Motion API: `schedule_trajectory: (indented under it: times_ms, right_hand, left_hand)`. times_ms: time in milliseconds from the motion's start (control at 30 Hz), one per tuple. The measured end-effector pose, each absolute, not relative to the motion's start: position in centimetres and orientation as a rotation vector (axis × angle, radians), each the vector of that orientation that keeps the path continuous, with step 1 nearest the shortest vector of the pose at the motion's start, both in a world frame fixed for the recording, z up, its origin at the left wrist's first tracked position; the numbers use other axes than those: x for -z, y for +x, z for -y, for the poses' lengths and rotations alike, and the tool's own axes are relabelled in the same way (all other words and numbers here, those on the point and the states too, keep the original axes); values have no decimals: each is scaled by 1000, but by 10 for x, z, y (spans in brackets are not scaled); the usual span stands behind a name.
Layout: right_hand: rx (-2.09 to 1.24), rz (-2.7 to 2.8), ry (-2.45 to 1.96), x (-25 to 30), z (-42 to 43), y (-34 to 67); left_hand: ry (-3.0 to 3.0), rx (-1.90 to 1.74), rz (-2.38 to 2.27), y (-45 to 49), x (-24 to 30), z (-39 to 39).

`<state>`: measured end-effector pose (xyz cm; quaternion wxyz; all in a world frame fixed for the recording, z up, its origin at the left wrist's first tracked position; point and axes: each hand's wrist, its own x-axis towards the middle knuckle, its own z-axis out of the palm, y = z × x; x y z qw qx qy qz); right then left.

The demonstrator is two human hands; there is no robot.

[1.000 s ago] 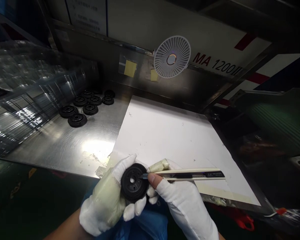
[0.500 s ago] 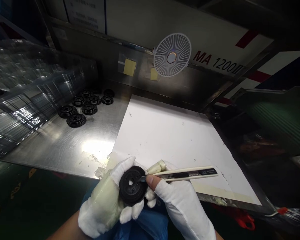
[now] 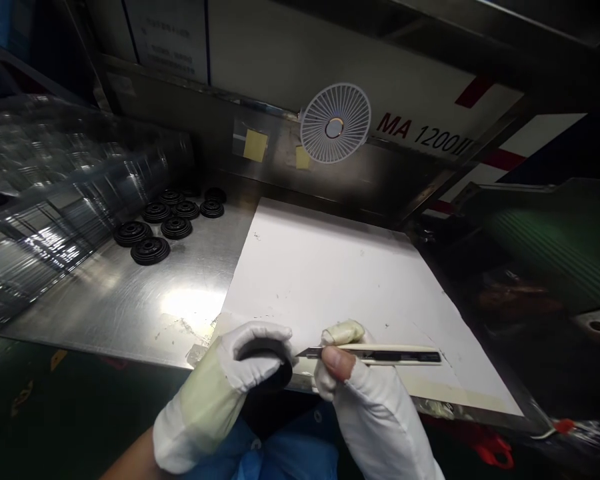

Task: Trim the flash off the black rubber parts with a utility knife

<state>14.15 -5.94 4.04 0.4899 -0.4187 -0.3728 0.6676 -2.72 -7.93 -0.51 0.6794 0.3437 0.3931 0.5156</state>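
A round black part [image 3: 276,379], like a small grooved wheel, is gripped in my gloved left hand [image 3: 230,373]. It is tilted so that its rim shows, and the fingers and thumb cover much of it. My right hand [image 3: 363,393], in a white glove with the thumb tip bare, holds a utility knife [image 3: 395,355] with a pale handle. The knife's blade is out and points left, its tip close to the part's right edge; whether they touch I cannot tell. Both hands are at the front edge of a white sheet [image 3: 325,273].
Several similar black parts [image 3: 151,251] lie on the metal table [image 3: 200,257] at the left. Stacked clear plastic trays [image 3: 55,220] stand further left. A white fan [image 3: 335,123] is mounted on the machine panel behind. A green ridged surface [image 3: 555,233] lies at the right.
My left hand has turned the black part from its flat face to its rim. The knife has moved slightly right, off the part's face. The view has shifted a little.
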Motion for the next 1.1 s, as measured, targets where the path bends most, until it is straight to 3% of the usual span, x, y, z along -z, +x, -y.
schedule_trajectory:
  times_ms: [167,533,1100]
  right_hand:
    - [-1759,860,-1011,-31,66,133]
    - [-1740,735,-1031,-27,75,127]
    - [-1849,1005,-1076,-39,62,139]
  left_hand:
    - [826,-1207,-854,-22,22,71]
    - [602,-1227,-823,-14,-1,74]
    - [817,-1067,-767,-13,-12,78]
